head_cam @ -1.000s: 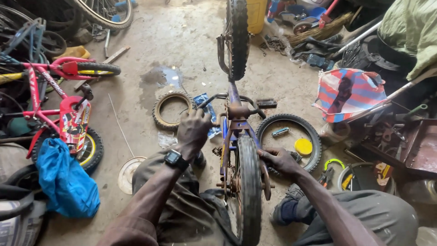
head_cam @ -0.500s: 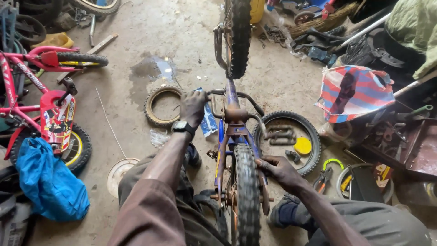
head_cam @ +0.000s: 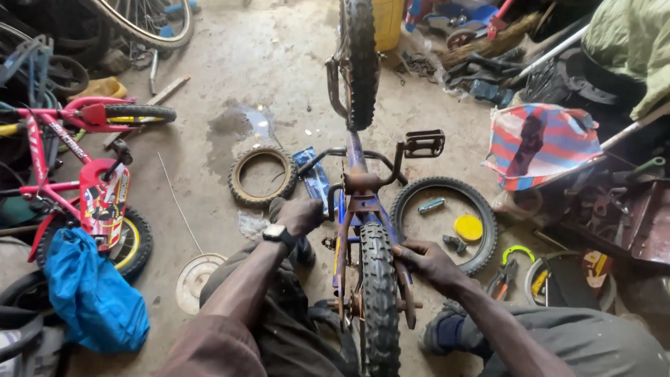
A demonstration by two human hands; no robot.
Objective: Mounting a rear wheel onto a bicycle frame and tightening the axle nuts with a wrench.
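Note:
A small blue, rusty bicycle frame (head_cam: 357,183) stands upside down in front of me, one knobby wheel (head_cam: 380,293) near me and another (head_cam: 361,59) far off. My left hand (head_cam: 301,215), a black watch on its wrist, grips the crank arm on the frame's left side. My right hand (head_cam: 426,260) holds the rusty rear stay right of the near wheel. A black pedal (head_cam: 423,144) sticks up on the right.
A loose black tyre (head_cam: 447,222) lies on the floor at right with a yellow lid (head_cam: 467,227) inside; a small worn tyre (head_cam: 264,176) lies at left. A red child's bicycle (head_cam: 84,185) and a blue bag (head_cam: 94,297) stand left. Pliers (head_cam: 504,279) and clutter fill the right.
My left hand has come down from the pedal area to the crank by the frame. The view has tilted up a little; my right hand stays on the stay.

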